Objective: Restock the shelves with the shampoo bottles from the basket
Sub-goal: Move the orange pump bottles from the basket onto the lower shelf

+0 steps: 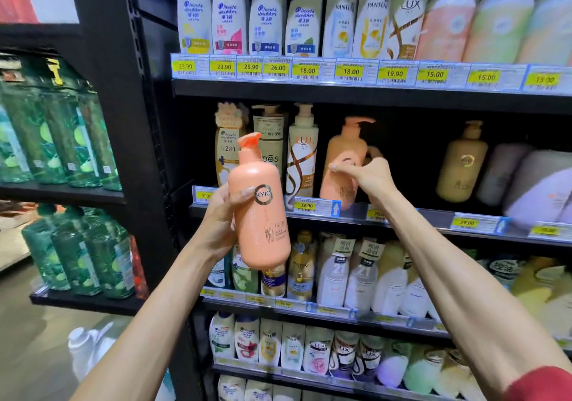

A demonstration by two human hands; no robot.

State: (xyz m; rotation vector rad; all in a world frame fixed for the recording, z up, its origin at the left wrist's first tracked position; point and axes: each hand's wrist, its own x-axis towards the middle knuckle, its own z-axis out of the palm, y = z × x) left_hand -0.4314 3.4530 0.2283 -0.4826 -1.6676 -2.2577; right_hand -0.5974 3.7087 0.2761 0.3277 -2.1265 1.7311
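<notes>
Gripping a peach KYIO bottle (261,215) by its side, the left hand (223,215) holds it up before the black shelves (402,98). The right hand (365,174) curls round a tilted twin bottle (343,143) on the middle shelf, beside a LUX pump (301,156). Head & Shoulders (193,23) and Pantene (340,20) stand above yellow tags (185,66) reading 23.90 and 18.00. Green bottles (62,140) fill the left rack (62,193).

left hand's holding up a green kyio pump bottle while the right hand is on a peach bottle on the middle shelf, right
Not quite. The KYIO pump bottle in the left hand is peach, not green, as the head view shows. The rest stands: the right hand is on a peach bottle on the middle shelf.
</notes>
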